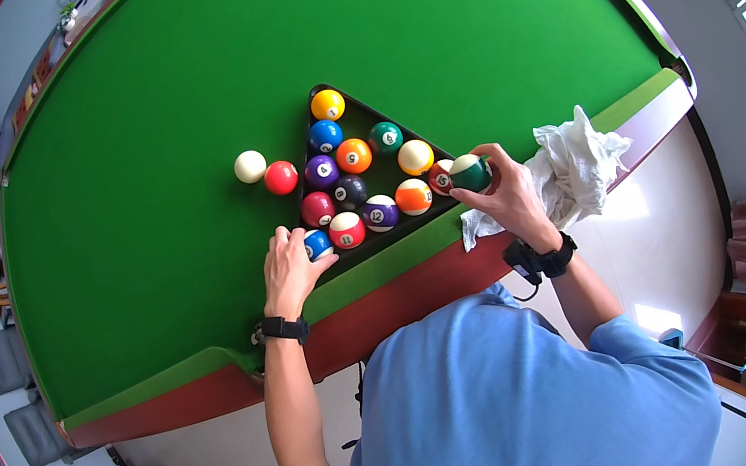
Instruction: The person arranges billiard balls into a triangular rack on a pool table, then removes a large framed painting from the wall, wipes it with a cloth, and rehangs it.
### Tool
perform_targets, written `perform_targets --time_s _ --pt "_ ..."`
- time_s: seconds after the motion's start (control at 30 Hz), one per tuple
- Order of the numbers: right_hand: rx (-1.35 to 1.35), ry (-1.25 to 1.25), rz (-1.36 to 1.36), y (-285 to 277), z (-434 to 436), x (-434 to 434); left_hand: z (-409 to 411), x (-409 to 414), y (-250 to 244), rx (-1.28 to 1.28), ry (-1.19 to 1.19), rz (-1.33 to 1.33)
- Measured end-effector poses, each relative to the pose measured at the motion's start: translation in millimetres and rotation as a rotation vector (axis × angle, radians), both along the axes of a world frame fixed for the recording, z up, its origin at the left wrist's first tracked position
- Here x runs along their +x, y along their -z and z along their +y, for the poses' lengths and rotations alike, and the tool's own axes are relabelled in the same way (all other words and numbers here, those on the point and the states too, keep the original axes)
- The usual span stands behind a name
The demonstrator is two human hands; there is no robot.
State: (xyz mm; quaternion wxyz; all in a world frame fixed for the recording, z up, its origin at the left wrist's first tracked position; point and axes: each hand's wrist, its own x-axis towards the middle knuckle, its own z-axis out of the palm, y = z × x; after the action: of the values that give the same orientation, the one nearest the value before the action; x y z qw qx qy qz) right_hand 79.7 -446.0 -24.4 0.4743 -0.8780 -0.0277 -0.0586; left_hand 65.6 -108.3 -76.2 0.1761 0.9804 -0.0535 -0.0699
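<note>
A black triangle rack (pixel 386 113) lies on the green cloth with many pool balls inside, its point away from me. My left hand (pixel 291 268) wraps the rack's near left corner, fingers on the outer side and thumb along the near side, around a blue-striped ball (pixel 319 244). Between the thumb and fingers of my right hand (pixel 509 190) is a green-striped ball (pixel 472 174), held at the near right corner. It partly hides a maroon-striped ball (pixel 440 178). A yellow ball (pixel 327 105) sits at the far point; a black ball (pixel 350 192) lies inside.
Left of the rack, outside it, are a white ball (pixel 250 167) and a red ball (pixel 280 177). A crumpled white cloth (pixel 573 160) drapes over the cushion beside my right hand. The pool table's wooden rail (pixel 401 305) runs just before my body.
</note>
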Motion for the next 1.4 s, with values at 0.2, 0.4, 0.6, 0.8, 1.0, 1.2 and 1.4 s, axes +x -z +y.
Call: perform_targets --time_s 0.2,0.4,0.6,0.8,1.0,1.2,1.4 --pt "0.013 0.021 0.069 1 -1 -2 4 9 0 -0.002 0.104 -0.047" --pt "0.014 0.014 0.118 7 -1 2 4 3 -25 -0.072 0.053 -0.124" --pt "0.231 -0.036 0.183 25 16 15 -1 -7 -52 -0.439 -0.092 -0.137" --pt "0.061 -0.031 0.240 25 43 16 -14 -6 -22 -0.639 0.008 -0.017" --pt "0.058 -0.022 0.221 39 48 15 -17 -2 -15 -0.787 -0.064 0.293" --pt "0.068 -0.057 0.178 40 51 17 -18 -4 -7 -1.017 -0.153 0.410" --pt "0.050 -0.096 0.207 35 54 16 -24 -10 -5 -1.003 -0.198 0.379"
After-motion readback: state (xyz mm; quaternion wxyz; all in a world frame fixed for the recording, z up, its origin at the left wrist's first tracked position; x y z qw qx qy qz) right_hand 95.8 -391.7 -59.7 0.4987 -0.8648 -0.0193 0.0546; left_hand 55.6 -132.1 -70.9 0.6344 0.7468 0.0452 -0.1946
